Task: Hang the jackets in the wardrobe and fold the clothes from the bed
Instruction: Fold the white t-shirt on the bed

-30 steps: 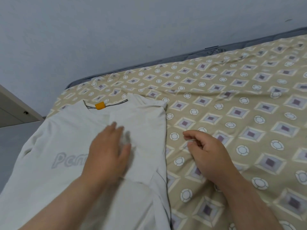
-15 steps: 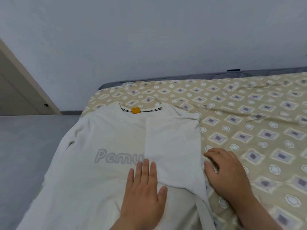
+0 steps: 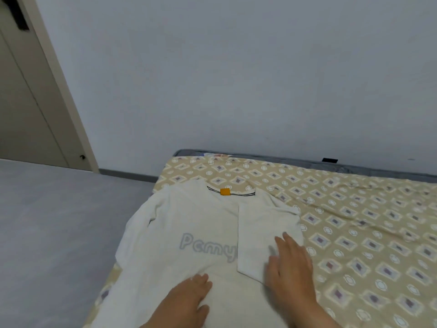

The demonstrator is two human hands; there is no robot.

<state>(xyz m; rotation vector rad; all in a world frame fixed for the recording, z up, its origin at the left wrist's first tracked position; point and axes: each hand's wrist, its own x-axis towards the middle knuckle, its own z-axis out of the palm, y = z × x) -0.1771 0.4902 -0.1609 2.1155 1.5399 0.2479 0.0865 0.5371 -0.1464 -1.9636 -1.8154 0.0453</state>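
Head view: a white long-sleeved top [image 3: 189, 230] lies face up on the bed [image 3: 354, 221], near its left edge, collar and orange neck tag [image 3: 225, 192] pointing to the wall [image 3: 236, 79]; spread flat like this, it can be folded against the mattress rather than in the air. Its right side and sleeve [image 3: 260, 233] are turned in over the chest and cover the end of the grey lettering [image 3: 208, 246]; the left sleeve lies out near the bed's edge, not yet folded.

The right hand [image 3: 290, 266] rests palm down on the turned-in panel, its fingers [image 3: 287, 240] straight and slightly spread, gripping nothing; I judge it is pressing the fold flat so the crease holds. The left hand [image 3: 186, 301] lies flat on the lower front of the top, fingers [image 3: 201, 280] straight and close together, likely pinning the cloth so it does not slide on the patterned cover.

Grey floor [image 3: 59, 221] lies to the left, with a door [image 3: 28, 102] beyond; no jackets are in sight.
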